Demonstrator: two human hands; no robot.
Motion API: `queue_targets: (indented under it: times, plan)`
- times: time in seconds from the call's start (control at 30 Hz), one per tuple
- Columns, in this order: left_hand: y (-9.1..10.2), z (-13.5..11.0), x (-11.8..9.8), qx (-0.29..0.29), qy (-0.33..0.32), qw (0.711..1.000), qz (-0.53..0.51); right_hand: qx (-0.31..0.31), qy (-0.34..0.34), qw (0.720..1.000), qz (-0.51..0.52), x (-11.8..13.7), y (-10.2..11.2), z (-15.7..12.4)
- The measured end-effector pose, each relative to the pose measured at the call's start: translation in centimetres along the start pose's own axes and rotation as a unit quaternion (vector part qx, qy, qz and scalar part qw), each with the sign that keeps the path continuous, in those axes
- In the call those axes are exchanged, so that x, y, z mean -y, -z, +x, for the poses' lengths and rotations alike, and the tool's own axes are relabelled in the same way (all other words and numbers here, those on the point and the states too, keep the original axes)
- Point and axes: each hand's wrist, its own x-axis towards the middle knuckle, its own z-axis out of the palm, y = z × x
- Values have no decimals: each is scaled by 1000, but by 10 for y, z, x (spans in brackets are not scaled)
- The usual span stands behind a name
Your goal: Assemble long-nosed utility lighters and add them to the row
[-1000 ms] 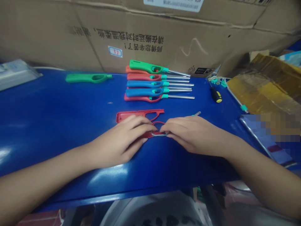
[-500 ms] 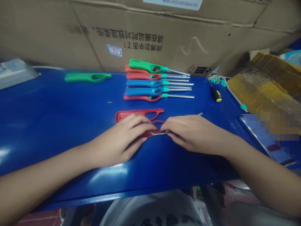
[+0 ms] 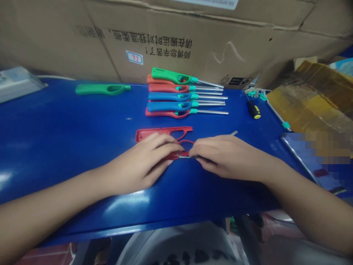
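Observation:
Close together on the blue table, my left hand point(image 3: 146, 162) and my right hand point(image 3: 231, 156) both have their fingers closed on a red lighter shell half point(image 3: 185, 154). My left hand pinches its handle end, mostly covering it. At the front end, my right fingertips press over the shell, and a thin pale wire or strip runs along its near edge between the hands. A metal tube tip point(image 3: 234, 133) pokes out behind my right hand. Just beyond my left hand lies another red shell half point(image 3: 165, 131), hollow side up.
Several assembled lighters point(image 3: 171, 96) in green, orange, red and blue lie stacked ahead. A green lighter body point(image 3: 102, 89) is to the left. A screwdriver point(image 3: 253, 109) and a taped carton point(image 3: 317, 95) are at right. A big cardboard box point(image 3: 110, 40) stands behind.
The fingers of my right hand shift slightly on the red shell half, and the pale strip's line changes a little. My left hand stays nearly still.

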Motion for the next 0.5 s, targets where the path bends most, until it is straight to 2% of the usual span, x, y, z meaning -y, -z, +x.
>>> queue_targets:
  times: [0.3, 0.5]
  plan:
    - [1, 1, 0, -3, -1, 1000, -3, 6, -6, 999, -45, 1, 1, -1]
    - [0, 0, -1, -1, -1, 1000, 2, -24, -56, 998, -13, -2, 1, -2]
